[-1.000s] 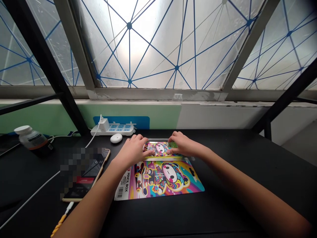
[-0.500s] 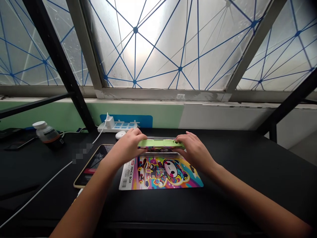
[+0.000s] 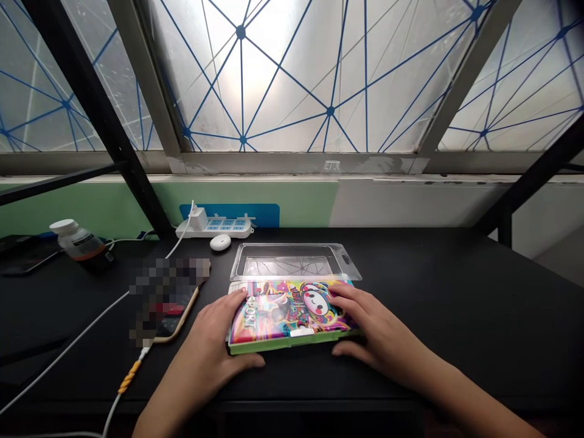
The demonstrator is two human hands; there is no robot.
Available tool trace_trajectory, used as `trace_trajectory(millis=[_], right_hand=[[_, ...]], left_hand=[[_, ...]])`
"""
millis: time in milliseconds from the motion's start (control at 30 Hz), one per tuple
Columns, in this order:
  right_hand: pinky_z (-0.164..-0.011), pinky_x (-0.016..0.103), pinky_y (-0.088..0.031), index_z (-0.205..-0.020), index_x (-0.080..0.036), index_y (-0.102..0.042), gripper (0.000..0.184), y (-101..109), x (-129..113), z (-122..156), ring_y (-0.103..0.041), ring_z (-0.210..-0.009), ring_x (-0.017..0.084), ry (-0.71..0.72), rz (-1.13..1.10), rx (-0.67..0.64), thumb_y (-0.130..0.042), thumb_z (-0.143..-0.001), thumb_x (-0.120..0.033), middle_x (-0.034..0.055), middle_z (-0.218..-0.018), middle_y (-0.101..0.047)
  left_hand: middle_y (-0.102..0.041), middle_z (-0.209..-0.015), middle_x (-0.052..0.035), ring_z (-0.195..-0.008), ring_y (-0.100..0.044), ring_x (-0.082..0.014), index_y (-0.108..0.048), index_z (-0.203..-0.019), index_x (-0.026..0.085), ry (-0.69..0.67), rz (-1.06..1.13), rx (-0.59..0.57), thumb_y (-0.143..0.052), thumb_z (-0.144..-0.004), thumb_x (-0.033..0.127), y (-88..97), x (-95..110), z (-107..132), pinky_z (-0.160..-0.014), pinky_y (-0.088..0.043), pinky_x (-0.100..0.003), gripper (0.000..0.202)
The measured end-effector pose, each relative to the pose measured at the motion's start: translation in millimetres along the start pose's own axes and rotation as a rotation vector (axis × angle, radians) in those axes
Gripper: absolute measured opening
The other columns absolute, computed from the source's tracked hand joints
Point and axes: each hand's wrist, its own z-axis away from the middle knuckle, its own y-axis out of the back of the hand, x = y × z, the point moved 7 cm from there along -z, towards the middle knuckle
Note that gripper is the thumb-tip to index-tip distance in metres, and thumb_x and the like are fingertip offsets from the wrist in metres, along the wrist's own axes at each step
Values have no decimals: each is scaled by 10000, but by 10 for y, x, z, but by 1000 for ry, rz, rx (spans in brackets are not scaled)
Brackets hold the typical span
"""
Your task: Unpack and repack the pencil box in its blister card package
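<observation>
A colourful pencil box (image 3: 278, 310) with a cartoon character on its lid and a light green side lies over the printed card, hiding most of it. My left hand (image 3: 214, 334) holds the box's left end, fingers along the edge and thumb by the front. At the right end my right hand (image 3: 369, 322) grips it, fingers over the lid and thumb close to the front edge. Right behind the box is a clear plastic blister shell (image 3: 292, 249), its hollow side up.
To the left are a phone (image 3: 182, 316), partly blurred out, and its white cable (image 3: 130, 380) with an orange wrap. A white round case (image 3: 220, 243), a power strip (image 3: 228, 228) and a bottle (image 3: 82, 243) stand farther back. Black metal posts (image 3: 100, 121) frame the desk.
The pencil box has come down toward me from above the clear shell and now lies flat over the card, lid up. Both hands moved nearer with it, and the view tilted down slightly.
</observation>
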Motion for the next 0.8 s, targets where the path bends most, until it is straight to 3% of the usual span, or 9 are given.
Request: trace_trajectory(millis=[133, 300, 400, 467, 533, 600, 700, 800], right_hand=[[-1005, 417, -529, -1316, -245, -526, 517, 21, 164, -4, -567, -1268, 276, -142, -153, -121, -681, -880, -476, 139, -1418, -549], [-1014, 388, -500, -1267, -273, -609, 454, 113, 279, -132, -588, -1225, 268, -182, -317, -194, -672, -880, -503, 92, -1361, -607], [-775, 327, -545, -1068, -250, -682, 325, 158, 509, -262, -679, -890, 216, -369, -396, -106, -497, -980, -502, 47, -1007, -726], [-590, 294, -488, -930, -231, -673, 380, 174, 676, -320, -616, -660, 180, -511, -408, 6, -435, -998, -519, 13, -760, -675], [-516, 284, -436, -913, -224, -660, 377, 169, 768, -341, -567, -588, 169, -581, -416, 95, -472, -974, -546, -1, -684, -631], [-525, 286, -448, -953, -224, -665, 345, 175, 781, -308, -581, -602, 173, -584, -408, 154, -519, -954, -537, 7, -715, -654], [-681, 321, -526, -1051, -239, -672, 281, 249, 677, -149, -652, -747, 198, -485, -323, 191, -535, -963, -469, 41, -901, -718], [-883, 370, -545, -1270, -287, -600, 347, 259, 496, 83, -670, -1035, 245, -352, -298, 101, -558, -958, -435, 66, -1173, -702]], left_hand=[[-485, -1512, -72, -1348, -506, -326, -260, -1536, 371, 10, 38, -25, -727, -827, 480, 12, 1, -9, -1076, -478, -481, 856], [-421, -1554, -95, -1401, -442, -321, -145, -1569, 357, 99, 93, -47, -669, -878, 476, -26, -71, 23, -1109, -426, -505, 875], [-425, -1552, -85, -1421, -409, -329, -114, -1577, 373, 129, 122, -67, -682, -868, 457, -45, -75, 20, -1124, -393, -525, 912], [-436, -1547, -77, -1427, -398, -334, -95, -1582, 384, 130, 139, -75, -701, -851, 438, -35, -51, 14, -1127, -382, -529, 951], [-448, -1540, -75, -1427, -395, -336, -82, -1585, 384, 128, 152, -83, -707, -843, 428, -21, -22, 15, -1127, -378, -527, 972], [-464, -1528, -80, -1420, -402, -338, -72, -1590, 374, 129, 158, -89, -705, -843, 429, -9, 1, 28, -1127, -374, -526, 981], [-479, -1512, -92, -1410, -413, -341, -95, -1594, 349, 144, 155, -85, -699, -842, 459, 3, 0, 53, -1128, -369, -527, 971], [-474, -1507, -102, -1401, -423, -338, -249, -1567, 314, 172, 156, -72, -678, -848, 518, 15, -21, 45, -1127, -377, -504, 862]])
